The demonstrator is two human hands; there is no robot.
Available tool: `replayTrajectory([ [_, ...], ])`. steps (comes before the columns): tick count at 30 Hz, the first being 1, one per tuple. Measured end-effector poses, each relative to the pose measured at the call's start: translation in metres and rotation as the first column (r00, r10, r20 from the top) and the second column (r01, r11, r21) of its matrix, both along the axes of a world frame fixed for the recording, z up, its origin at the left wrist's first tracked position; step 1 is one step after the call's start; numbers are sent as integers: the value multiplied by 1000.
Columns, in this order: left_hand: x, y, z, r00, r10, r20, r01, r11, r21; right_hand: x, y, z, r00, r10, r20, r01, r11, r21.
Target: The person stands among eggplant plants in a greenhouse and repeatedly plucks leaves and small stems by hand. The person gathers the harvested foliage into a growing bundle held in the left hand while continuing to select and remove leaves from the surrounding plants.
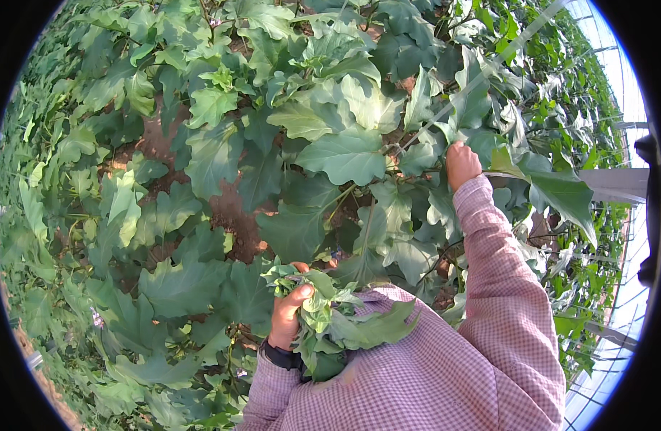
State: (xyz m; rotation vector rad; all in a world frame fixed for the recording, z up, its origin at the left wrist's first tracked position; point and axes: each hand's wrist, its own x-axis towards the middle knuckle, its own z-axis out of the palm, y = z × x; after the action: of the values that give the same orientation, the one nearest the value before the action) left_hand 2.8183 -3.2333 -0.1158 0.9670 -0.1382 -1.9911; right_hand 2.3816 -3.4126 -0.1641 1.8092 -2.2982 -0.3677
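My left hand (290, 311), with a dark band at the wrist, is closed around a bunch of picked green leaves and shoots (330, 323) in front of my checked shirt. Farther up and to the right, my right hand (462, 162) is a closed fist among the foliage, beside a pale stem or cord. Leaves hide its fingertips, so what it grips cannot be told. Between the hands spread broad lobed leaves (344, 156) of what look like eggplant plants, with stems running beneath them.
Dense plants surround me, with small purple flowers (96, 318) at the left. A pale taut strap (481, 75) slants through the foliage at upper right. A grey beam (613, 185) and the greenhouse's gridded wall stand at the far right. Bare soil (236, 221) shows between leaves.
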Motion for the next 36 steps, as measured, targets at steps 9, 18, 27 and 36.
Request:
replayTrajectory([
  [9, -21, 3, 2, 990, -112, 85, 113, 994, 1, 173, 109, 112, 100, 308, 946, -305, 915, -266],
  [18, -13, 14, -1, 986, -32, 163, 49, 993, -104, 222, 154, 71, -657, -57, 752, -420, 856, -302],
  [27, -2, 26, -28, 992, -65, 112, 86, 977, -195, 180, 9, -76, 92, -249, 964, 382, 903, 197],
  [36, -6, 36, -17, 975, 2, 221, 33, 987, -154, 163, 11, -82, 300, -109, 948, 446, 894, -39],
])
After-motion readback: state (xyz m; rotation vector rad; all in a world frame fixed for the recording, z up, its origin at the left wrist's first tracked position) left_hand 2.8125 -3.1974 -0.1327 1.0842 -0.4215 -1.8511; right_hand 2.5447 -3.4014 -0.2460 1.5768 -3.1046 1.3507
